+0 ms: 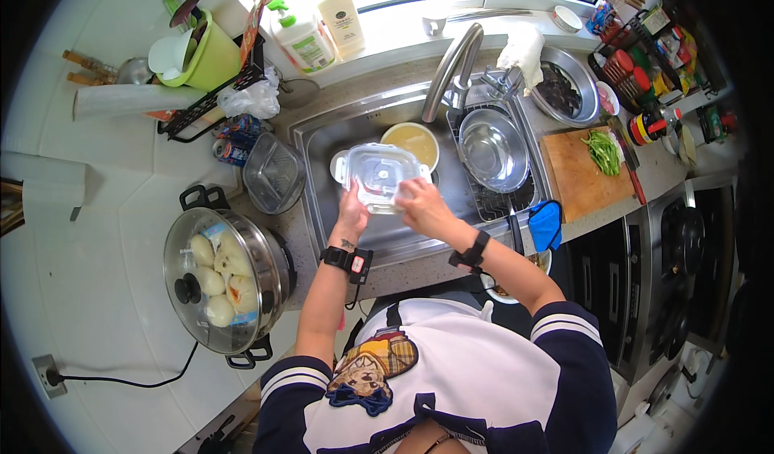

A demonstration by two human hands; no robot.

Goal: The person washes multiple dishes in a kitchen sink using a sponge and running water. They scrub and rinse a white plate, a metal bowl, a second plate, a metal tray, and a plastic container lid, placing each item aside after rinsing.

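Note:
Over the sink (314,143) I hold a clear food container (385,168) with white side clips on its lid. My left hand (352,214) is closed round its near left side, the thumb on top. The curled fingers of my right hand (431,210) grip its near right corner by a clip. Beyond it in the basin sits a round bowl of yellowish liquid (413,139), partly covered by the container. To its right, a steel bowl (493,149) rests on a dark wire rack under the tap (451,71).
Left stand a clear plastic box (274,172) and a lidded steamer of buns (218,285). On the right lie a cutting board (576,188) with chopped greens (603,152), a red-handled knife (637,186) and a blue cloth (546,227). Two bottles (342,20) line the sill.

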